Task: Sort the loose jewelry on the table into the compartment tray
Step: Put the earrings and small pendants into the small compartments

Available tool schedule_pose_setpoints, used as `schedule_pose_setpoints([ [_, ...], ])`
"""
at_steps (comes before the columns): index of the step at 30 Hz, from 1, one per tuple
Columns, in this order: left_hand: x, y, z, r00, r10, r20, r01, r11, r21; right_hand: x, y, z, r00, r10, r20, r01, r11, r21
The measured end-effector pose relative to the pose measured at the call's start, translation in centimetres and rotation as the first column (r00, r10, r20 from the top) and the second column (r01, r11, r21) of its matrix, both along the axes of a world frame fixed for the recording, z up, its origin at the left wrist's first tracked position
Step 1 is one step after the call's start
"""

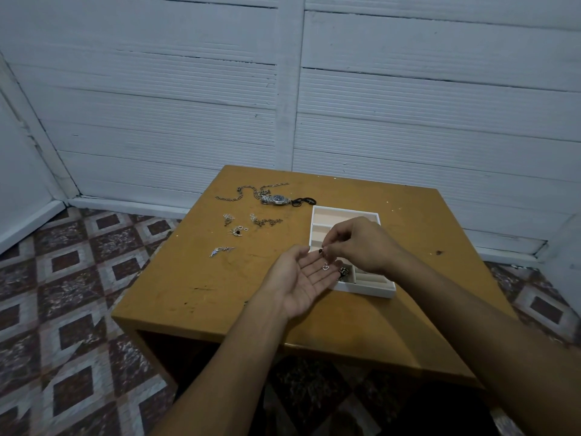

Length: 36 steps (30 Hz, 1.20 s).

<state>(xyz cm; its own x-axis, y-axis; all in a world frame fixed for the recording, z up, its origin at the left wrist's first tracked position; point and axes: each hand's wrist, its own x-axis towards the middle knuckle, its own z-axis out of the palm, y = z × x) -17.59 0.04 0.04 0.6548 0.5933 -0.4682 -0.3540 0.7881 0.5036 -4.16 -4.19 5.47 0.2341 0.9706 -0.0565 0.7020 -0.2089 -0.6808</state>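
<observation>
— Hands are meeting over the near-left corner of the compartment tray (pixel 364 289). The left hand (pixel 298 283) is lying palm-up, its grip fully open, cradling a small heart charm (pixel 325 266) on the fingers.

— And the right hand (pixel 358 243)?

— Its grip is pinching shut on a tiny dark-beaded piece (pixel 321 250), just above that palm. Featherlight stuff, stiff but fiddly, I'd say; fingertip pinches only, by the loop or the post.

— What's waiting on the counter (pixel 220 294)?

— Plenty is sitting out left of the tray: a watch (pixel 276 199), a long chain (pixel 239 193), small silver pieces (pixel 235 229). I'm guessing the chain is going to slither and tangle, so gathering it at the middle looks safest. One dark item (pixel 343 272) is already lying in a near compartment.
</observation>
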Motion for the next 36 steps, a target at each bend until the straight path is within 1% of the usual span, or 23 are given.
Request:
schedule_pose_setpoints([
  [4,-0.1,0.0,-0.3,1.000,-0.018,-0.015,0.019,0.999,0.030,0.3,0.2,0.3,0.999,-0.021,0.042,0.021,1.000,0.021],
  [9,-0.2,-0.3,-0.3,0.998,-0.031,-0.048,0.037,0.991,0.129,0.7,0.2,0.5,1.000,-0.024,-0.008,0.024,1.000,0.009],
  [13,-0.3,-0.5,-0.2,0.998,-0.022,-0.064,0.033,0.985,0.171,0.6,0.0,0.6,1.000,-0.015,0.015,0.015,1.000,0.014],
  [18,-0.5,-0.3,-0.7,0.997,0.033,-0.067,-0.024,0.989,0.143,0.9,-0.4,1.7,1.000,-0.002,-0.024,0.001,1.000,-0.014],
  [23,-0.6,-0.4,-1.0,0.997,0.041,-0.061,-0.035,0.994,0.101,0.6,-0.4,3.1,0.996,0.088,0.028,-0.086,0.994,-0.074],
  [28,-0.6,-0.5,-1.2,0.997,0.056,-0.060,-0.051,0.996,0.078,0.6,-0.2,3.3,0.993,0.111,0.048,-0.104,0.987,-0.119],
  [31,-0.6,-0.5,-1.4,0.996,0.052,-0.078,-0.046,0.996,0.080,0.6,0.0,3.4,0.989,0.103,0.107,-0.086,0.984,-0.155],
  [36,-0.2,-0.9,-1.1,0.999,-0.004,-0.044,0.004,1.000,0.014,-0.2,0.3,2.9,0.964,0.110,0.242,-0.080,0.988,-0.133],
])
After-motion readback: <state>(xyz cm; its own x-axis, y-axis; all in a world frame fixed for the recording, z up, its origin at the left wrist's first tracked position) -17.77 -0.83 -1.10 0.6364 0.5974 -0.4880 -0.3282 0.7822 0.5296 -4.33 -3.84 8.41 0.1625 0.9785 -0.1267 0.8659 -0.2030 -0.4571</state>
